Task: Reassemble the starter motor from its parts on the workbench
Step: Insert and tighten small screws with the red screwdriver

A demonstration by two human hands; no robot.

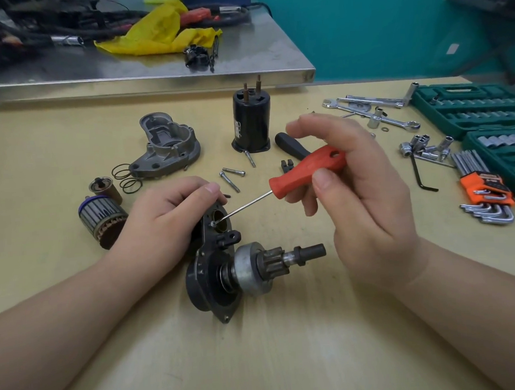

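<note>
Starter motor on bench between hands, left hand clamped on its plate to steady it, right hand pinching red screwdriver, tip seated on small screw.

A black end plate carrying a pinion drive is stood on edge at the workbench centre, shaft pointed toward 3 o'clock. At 10 o'clock a copper-wound armature is laid; at 12 o'clock a black cylindrical housing is stood upright.
</note>
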